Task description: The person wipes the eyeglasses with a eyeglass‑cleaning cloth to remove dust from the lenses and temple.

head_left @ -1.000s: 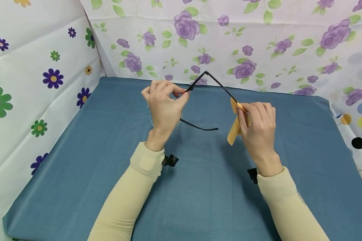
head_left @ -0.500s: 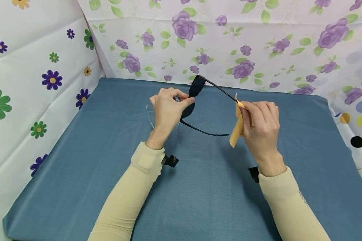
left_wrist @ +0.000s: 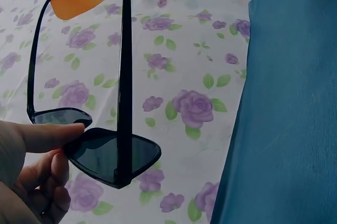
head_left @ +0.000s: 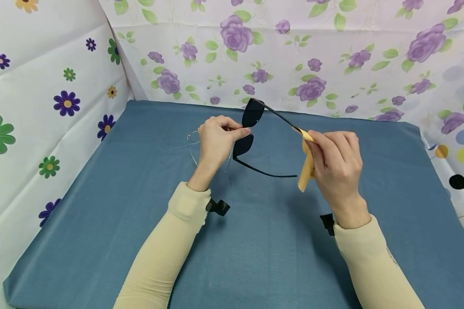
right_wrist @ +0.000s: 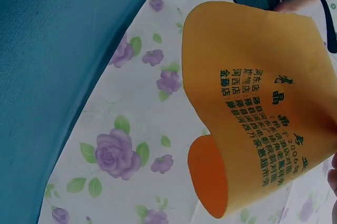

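My left hand [head_left: 216, 139] pinches a pair of black sunglasses [head_left: 253, 113] near the bridge, thumb and index finger at the inner lens edges. The sunglasses are raised above the table, dark lenses one over the other in the head view, both temples unfolded toward the right. My right hand [head_left: 338, 171] pinches a yellow cleaning cloth [head_left: 306, 169] folded round the end of the upper temple. Dark printed characters show on the cloth [right_wrist: 253, 50] in the right wrist view. The lower temple [left_wrist: 125, 76] hangs free, its tip close to the cloth in the head view.
Thin clear-framed glasses [head_left: 191, 152] lie on the blue-covered table [head_left: 255, 249], partly hidden behind the left hand. A flowered sheet [head_left: 201, 51] hangs along the table's far edge, and another patterned sheet [head_left: 31, 128] stands along the left.
The sunglasses have tilted, so both lenses now show in the head view. My right hand has shifted slightly right with the cloth at the temple; my left hand has turned and lowered a little.
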The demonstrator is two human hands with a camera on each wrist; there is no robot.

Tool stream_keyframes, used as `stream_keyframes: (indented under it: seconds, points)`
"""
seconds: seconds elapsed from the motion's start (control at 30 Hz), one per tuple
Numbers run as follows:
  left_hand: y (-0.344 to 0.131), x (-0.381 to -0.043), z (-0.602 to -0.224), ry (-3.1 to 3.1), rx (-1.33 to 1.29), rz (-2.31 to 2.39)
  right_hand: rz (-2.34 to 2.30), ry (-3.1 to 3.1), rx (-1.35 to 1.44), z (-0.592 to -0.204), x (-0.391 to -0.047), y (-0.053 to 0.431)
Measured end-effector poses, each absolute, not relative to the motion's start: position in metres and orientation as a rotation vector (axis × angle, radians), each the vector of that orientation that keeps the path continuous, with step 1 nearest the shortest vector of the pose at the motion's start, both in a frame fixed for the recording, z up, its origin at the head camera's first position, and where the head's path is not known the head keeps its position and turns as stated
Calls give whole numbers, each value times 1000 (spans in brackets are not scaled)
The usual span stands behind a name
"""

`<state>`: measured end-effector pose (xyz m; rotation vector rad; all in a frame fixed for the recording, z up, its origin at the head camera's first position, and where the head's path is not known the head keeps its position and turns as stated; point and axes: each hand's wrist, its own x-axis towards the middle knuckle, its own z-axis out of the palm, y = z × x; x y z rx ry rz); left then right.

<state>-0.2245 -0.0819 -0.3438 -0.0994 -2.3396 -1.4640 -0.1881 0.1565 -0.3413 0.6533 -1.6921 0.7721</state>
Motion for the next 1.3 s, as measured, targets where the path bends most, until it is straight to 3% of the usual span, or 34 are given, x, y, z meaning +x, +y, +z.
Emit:
stream_keyframes:
  seconds: [0.8, 1.3]
  points:
    - [-82, -227, -347, -2109, -96, -1504, 762, -1733, 582, -345, -192, 163]
    - [-80, -225, -346, -2051, -74, -1512, 1137, -1914, 472, -338, -191, 174]
